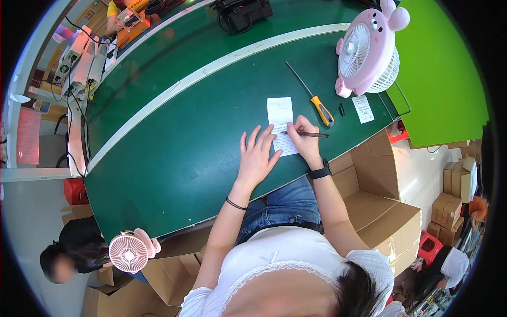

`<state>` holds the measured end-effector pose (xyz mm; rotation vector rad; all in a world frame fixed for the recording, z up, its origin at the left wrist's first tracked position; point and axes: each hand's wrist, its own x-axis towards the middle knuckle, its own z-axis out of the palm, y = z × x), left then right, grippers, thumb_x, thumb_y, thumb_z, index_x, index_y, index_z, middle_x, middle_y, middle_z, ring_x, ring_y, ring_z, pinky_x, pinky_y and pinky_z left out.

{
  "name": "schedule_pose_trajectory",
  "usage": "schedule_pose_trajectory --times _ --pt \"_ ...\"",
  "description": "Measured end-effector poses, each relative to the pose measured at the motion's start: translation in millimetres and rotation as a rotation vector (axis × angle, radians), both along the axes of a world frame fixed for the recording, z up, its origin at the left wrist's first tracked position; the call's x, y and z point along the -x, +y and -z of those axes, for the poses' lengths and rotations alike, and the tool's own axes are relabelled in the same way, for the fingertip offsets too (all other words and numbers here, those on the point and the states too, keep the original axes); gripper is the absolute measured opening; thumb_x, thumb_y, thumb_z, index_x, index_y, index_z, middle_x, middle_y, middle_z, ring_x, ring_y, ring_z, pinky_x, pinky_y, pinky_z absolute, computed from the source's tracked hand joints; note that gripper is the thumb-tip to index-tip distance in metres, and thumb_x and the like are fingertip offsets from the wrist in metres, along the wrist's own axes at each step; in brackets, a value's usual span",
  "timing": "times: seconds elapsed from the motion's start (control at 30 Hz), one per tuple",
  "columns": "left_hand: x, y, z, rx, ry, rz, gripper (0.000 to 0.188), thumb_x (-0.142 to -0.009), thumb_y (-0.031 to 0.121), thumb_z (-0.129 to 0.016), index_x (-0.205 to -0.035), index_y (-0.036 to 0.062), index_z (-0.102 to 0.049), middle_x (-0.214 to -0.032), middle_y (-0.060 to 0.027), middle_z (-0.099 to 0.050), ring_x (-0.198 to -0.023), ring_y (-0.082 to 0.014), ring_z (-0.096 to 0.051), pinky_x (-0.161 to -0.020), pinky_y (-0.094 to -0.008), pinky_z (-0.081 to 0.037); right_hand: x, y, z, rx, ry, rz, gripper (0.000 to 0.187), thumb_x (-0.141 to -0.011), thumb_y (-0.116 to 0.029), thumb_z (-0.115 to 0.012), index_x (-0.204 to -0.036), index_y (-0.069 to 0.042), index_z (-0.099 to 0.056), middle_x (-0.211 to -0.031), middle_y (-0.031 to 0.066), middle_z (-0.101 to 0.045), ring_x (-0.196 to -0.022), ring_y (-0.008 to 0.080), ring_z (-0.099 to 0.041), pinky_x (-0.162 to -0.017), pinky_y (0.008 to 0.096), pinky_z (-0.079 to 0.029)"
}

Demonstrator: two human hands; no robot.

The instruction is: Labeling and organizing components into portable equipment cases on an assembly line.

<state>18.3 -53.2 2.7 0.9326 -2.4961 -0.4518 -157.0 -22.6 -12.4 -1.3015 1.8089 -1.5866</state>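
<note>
A white paper pad (280,110) with a flipped-up top sheet and printed lines below lies on the green table. My left hand (257,154) rests flat with spread fingers at the pad's left edge. In my right hand (304,140) a dark pen (318,135) is pinched, its tip at the printed part of the sheet. Just beyond that hand lies a screwdriver (321,110) with a yellow-and-grey handle. A small black pen cap (341,109) sits beside the handle. Farther right is a separate slip of paper (363,109) with handwriting on it.
A pink animal-shaped fan (364,53) stands at the table's far right, and a small pink clip fan (128,252) at the near-left corner. Cardboard boxes (377,211) flank my seat. Another person (79,245) sits at lower left. A white strip (211,67) crosses the table.
</note>
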Motion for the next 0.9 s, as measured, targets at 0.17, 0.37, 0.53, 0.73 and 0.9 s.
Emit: schedule_pose_trajectory --times 0.17,0.37,0.53,0.73,0.9 --pt "0 -1 -1 -0.021 0.012 -0.018 0.037 -0.090 0.033 -0.065 -0.118 0.0092 -0.058 -0.145 -0.0058 -0.048 -0.135 -0.0322 -0.040 -0.113 -0.0574 -0.024 2 2 8 0.035 -0.088 0.124 0.031 -0.088 -0.009 -0.070 -0.068 -0.003 -0.047 -0.053 0.0044 -0.054 -0.050 0.0040 -0.049 -0.045 0.0243 -0.038" --pt "0 0 -4 0.021 -0.045 -0.010 0.036 -0.092 0.034 -0.061 -0.125 0.0196 -0.061 -0.145 -0.0056 -0.047 -0.136 -0.0308 -0.040 -0.113 -0.0570 -0.024 1 1 3 0.005 -0.005 0.092 0.031 -0.088 -0.009 -0.069 -0.068 -0.002 -0.047 -0.053 0.0048 -0.052 -0.049 0.0046 -0.046 -0.044 0.0252 -0.037" --pt "0 1 -3 0.027 -0.069 0.002 0.039 -0.092 0.034 -0.062 -0.129 0.0204 -0.060 -0.146 -0.0056 -0.046 -0.136 -0.0305 -0.039 -0.113 -0.0568 -0.023 1 2 3 0.004 -0.015 0.104 0.031 -0.088 -0.008 -0.070 -0.068 -0.002 -0.047 -0.053 0.0038 -0.052 -0.049 0.0035 -0.046 -0.044 0.0247 -0.037" --pt "-1 0 -2 0.028 -0.069 0.006 0.041 -0.092 0.032 -0.063 -0.130 0.0196 -0.059 -0.148 -0.0057 -0.045 -0.137 -0.0313 -0.039 -0.113 -0.0562 -0.023 -3 0 -1 -0.005 -0.037 0.053 0.029 -0.087 -0.007 -0.071 -0.070 -0.001 -0.048 -0.054 0.0019 -0.051 -0.053 0.0017 -0.047 -0.046 0.0224 -0.039" --pt "0 0 -2 0.018 -0.076 0.003 0.041 -0.092 0.032 -0.063 -0.130 0.0191 -0.059 -0.148 -0.0057 -0.045 -0.137 -0.0312 -0.038 -0.114 -0.0562 -0.023 -2 1 -3 -0.005 0.015 0.058 0.028 -0.086 -0.007 -0.071 -0.071 -0.001 -0.048 -0.055 0.0026 -0.050 -0.053 0.0027 -0.047 -0.046 0.0231 -0.039"
